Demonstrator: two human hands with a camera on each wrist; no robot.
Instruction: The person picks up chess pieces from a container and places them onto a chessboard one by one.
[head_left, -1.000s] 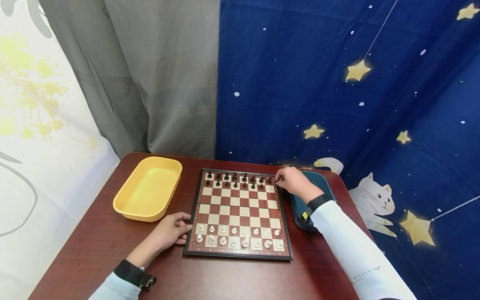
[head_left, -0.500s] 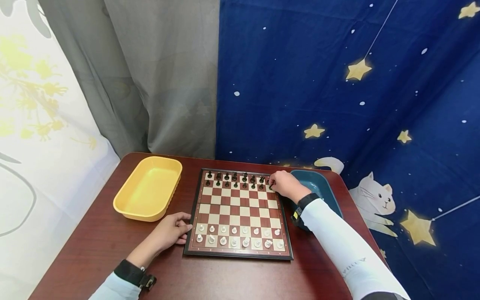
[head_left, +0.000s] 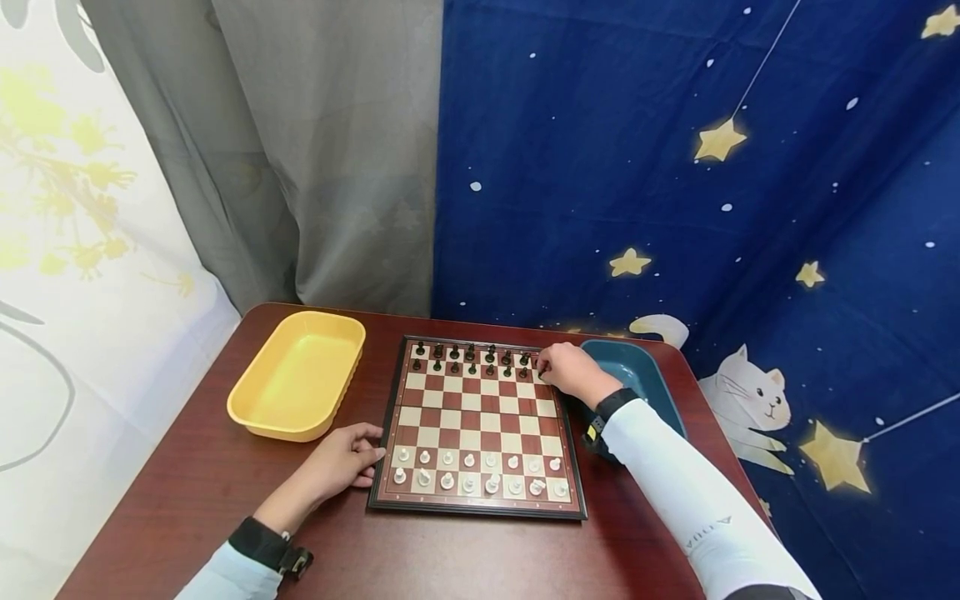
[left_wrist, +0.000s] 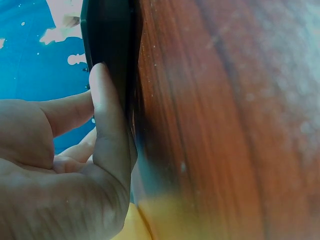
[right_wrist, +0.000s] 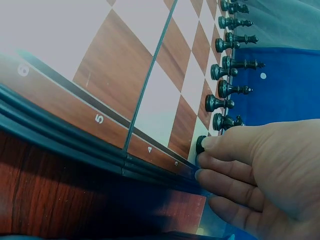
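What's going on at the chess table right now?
A person sits at a dark red wooden table with a brown and cream chessboard set up. Their right hand pinches a small black chess piece at the far right corner of the board, among the black rows. Their left hand rests against the board's near left edge, touching the frame. An empty yellow plastic tray sits left of the board, a dark teal tray right of it. White pieces fill the two near rows.
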